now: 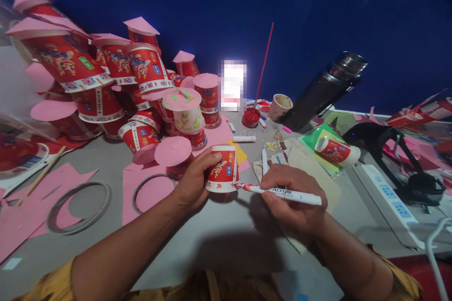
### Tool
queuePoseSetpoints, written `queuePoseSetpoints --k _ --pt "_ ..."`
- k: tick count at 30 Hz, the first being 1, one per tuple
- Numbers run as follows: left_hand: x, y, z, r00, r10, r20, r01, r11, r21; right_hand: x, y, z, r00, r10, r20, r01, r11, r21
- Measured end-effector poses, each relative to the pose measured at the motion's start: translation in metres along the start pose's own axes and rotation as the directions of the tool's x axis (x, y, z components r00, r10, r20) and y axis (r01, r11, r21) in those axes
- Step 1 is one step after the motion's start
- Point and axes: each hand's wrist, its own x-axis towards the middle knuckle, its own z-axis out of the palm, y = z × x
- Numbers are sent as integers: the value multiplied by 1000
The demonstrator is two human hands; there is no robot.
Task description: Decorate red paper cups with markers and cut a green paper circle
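My left hand (pixel 196 176) is wrapped round a red paper cup (pixel 223 169) with a white band that carries pink-red flower marks. The cup stands upside down or is held that way; I cannot tell which. In my right hand (pixel 296 193) is a white acrylic paint marker (pixel 293 194), its red tip at the lower right edge of the cup's white band. Behind my left hand sits a small cup with a round pink paper lid (pixel 173 151). A white cup with green leaf drawings (pixel 185 120) stands farther back.
Red cups with pink paper tops (pixel 116 61) are piled at the left. Grey rings (pixel 79 208) lie on pink paper. A black flask (pixel 321 94) leans at the back right, near a red paint pot (pixel 250 117). A white power strip (pixel 388 197) lies at right.
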Motion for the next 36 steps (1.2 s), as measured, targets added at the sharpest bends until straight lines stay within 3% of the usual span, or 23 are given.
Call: queuePoseSetpoints --k 22,28,36 --pt "1 0 1 1000 -4 -8 3 999 -35 -1 0 2 1000 6 30 -7 999 35" --pt "2 -1 -2 1000 -3 -11 3 1000 -6 0 1 -1 1000 19 -15 -18 999 40" --pt "3 -3 0 1000 -23 -19 23 999 -43 -1 4 1 1000 10 28 -11 999 34"
